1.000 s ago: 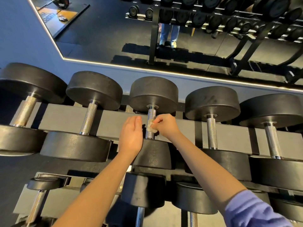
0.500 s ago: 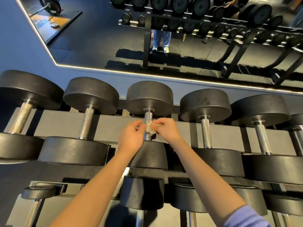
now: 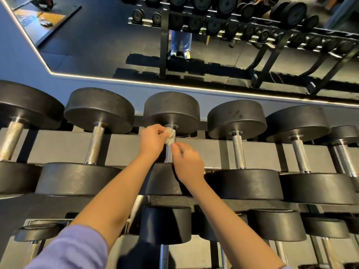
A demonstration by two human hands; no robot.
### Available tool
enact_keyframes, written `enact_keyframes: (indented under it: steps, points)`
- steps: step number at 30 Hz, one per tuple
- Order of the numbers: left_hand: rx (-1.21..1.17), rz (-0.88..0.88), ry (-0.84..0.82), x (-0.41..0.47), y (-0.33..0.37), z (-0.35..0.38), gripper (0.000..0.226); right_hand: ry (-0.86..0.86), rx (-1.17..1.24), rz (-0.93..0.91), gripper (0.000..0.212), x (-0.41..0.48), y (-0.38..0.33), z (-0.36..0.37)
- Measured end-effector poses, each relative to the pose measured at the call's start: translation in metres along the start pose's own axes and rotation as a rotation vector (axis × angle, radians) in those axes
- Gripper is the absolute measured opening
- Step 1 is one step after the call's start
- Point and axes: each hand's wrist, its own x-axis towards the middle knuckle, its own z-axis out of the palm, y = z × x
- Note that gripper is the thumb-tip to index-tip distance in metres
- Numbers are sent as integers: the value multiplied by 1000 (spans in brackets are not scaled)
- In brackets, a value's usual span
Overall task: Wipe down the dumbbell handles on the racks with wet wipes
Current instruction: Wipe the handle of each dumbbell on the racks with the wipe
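A crumpled white wet wipe (image 3: 170, 136) is wrapped against the top of the middle dumbbell's knurled steel handle (image 3: 169, 155), just under its far black head (image 3: 172, 109). My left hand (image 3: 153, 141) pinches the wipe from the left with thumb and fingers. Lower on the same handle, my right hand (image 3: 187, 163) has curled fingertips at the wipe's lower edge and seems to pinch it. The handle's near end is hidden behind my right hand.
Neighbouring dumbbell handles (image 3: 95, 144) (image 3: 238, 150) lie on the same grey rack beam (image 3: 124, 144). A lower row of smaller dumbbells (image 3: 165, 224) sits below my forearms. A wall mirror (image 3: 116, 45) behind the rack reflects another rack and a person's legs.
The wipe moved up to the top of the handle. My left hand took hold of it there, while my right hand dropped lower on the handle.
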Motion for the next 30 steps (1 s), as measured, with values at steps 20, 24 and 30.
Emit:
enact_keyframes:
  steps: [20, 24, 30]
  points:
    - [-47, -179, -163, 28, -30, 11, 5, -90, 110, 172, 39, 5, 2, -1]
    - [-108, -286, -343, 5, -43, 2, 18, -106, 130, 189, 36, 5, 0, -4]
    - [41, -140, -150, 13, -17, 6, 16, -96, 141, 160, 36, 2, 0, -6]
